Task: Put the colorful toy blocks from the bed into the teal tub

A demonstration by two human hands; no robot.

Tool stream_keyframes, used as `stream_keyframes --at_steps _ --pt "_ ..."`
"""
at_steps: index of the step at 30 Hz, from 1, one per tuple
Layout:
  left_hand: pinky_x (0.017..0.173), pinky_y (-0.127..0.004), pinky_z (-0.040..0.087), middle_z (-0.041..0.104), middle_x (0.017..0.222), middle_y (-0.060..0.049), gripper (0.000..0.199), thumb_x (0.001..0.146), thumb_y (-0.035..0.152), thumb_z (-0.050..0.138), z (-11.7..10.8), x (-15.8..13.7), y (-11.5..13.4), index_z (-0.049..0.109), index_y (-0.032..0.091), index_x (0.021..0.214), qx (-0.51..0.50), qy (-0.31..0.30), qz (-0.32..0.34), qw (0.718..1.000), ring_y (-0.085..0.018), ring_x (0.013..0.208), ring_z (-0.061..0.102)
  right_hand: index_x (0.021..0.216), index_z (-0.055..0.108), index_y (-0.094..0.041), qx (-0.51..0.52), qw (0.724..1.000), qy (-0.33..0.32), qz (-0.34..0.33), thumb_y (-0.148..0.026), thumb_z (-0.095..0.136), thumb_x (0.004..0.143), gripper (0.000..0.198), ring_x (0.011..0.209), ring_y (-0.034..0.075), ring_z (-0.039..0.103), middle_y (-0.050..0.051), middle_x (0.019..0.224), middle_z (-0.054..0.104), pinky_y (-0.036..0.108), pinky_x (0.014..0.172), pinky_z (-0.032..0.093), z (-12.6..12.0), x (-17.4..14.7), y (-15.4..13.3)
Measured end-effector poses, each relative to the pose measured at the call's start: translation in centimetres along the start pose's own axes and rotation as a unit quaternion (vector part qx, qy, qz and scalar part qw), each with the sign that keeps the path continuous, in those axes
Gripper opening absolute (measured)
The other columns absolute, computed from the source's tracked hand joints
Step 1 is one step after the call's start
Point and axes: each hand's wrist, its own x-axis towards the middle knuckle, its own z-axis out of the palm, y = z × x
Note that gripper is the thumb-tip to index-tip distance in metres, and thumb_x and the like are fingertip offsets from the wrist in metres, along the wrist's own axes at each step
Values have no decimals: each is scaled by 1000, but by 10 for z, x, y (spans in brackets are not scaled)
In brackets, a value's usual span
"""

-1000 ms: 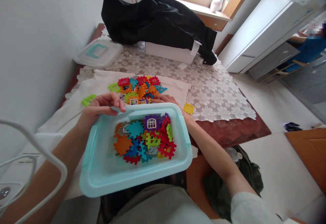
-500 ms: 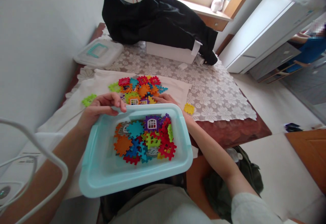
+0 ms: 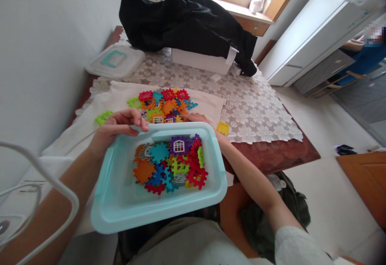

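A light blue plastic bin is tilted toward me, with several colourful interlocking building pieces inside. My left hand is closed on its far left rim, fingers curled over the edge. Behind the far rim, my right hand lies low at the right side of a pile of similar building pieces. Its visible finger stretches out to the pile's edge; the bin hides the lower part of this hand. A green piece lies left of my left hand, and a yellow piece right of my right hand.
The pile lies on a white cloth over a lace tablecloth. Farther back are a clear lid and a black cover over a white box. A white cable loops at left. A person in blue is at far right.
The view has shifted very slightly. Both hands, the bin and the pieces keep nearly the same places.
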Motion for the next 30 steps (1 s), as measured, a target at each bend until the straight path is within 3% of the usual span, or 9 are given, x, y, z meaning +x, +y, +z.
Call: stream_keyframes --at_steps 4,9,12,15,18,22,26,28,30 --pt "79 -22 63 83 81 -5 18 67 6 89 0 0 1 81 18 78 3 8 -4 1000 -17 80 77 131 77 -26 32 999 29 -32 -32 72 106 26 124 26 70 6 129 78 45 116 54 3 -1 5" --pt "79 -23 63 83 80 -4 18 65 6 88 2 0 0 80 18 76 8 14 -4 1000 -16 80 77 172 53 -31 21 999 24 -14 -40 67 110 64 147 32 63 9 166 66 57 135 42 9 2 14" --pt "77 -23 63 82 78 -4 18 63 7 88 5 1 2 79 18 74 9 21 -4 1000 -16 77 76 177 48 -40 14 999 -13 -30 -42 66 111 69 160 33 54 5 176 57 60 140 35 6 5 12" --pt "74 -21 62 81 75 -4 18 61 7 88 7 1 4 78 18 71 11 29 -4 1000 -16 74 74 166 63 -39 41 997 -30 -51 -38 70 108 59 150 29 62 6 163 66 53 134 44 1 7 5" --pt "74 -21 62 82 75 -4 19 60 7 88 8 2 4 78 19 71 16 34 -7 999 -16 74 75 138 81 -33 80 995 -36 -53 -33 73 104 35 127 25 70 5 134 75 45 121 54 -4 7 -6" --pt "78 -22 62 81 74 -4 18 59 7 86 10 2 4 76 18 69 23 45 -2 999 -16 75 76 108 82 -26 129 991 -36 -29 -26 76 96 13 108 22 70 3 113 73 38 105 58 -8 6 -19" --pt "79 -24 61 81 75 -5 17 62 7 87 10 0 5 76 18 70 26 33 1 999 -17 75 74 131 76 -23 173 984 -35 13 -24 71 95 36 96 21 69 1 105 75 36 93 59 -10 5 -25" --pt "77 -24 60 81 76 -5 17 63 7 88 10 0 5 77 18 71 23 29 -3 999 -17 76 74 142 75 -23 155 987 -48 17 -23 72 94 48 102 23 71 3 110 79 40 100 59 -12 6 -26" --pt "77 -24 60 81 75 -5 18 61 8 88 9 0 5 77 18 70 18 32 -4 999 -17 75 73 134 81 -27 127 990 -67 13 -24 72 96 40 114 27 72 5 120 80 43 111 57 -14 8 -27"
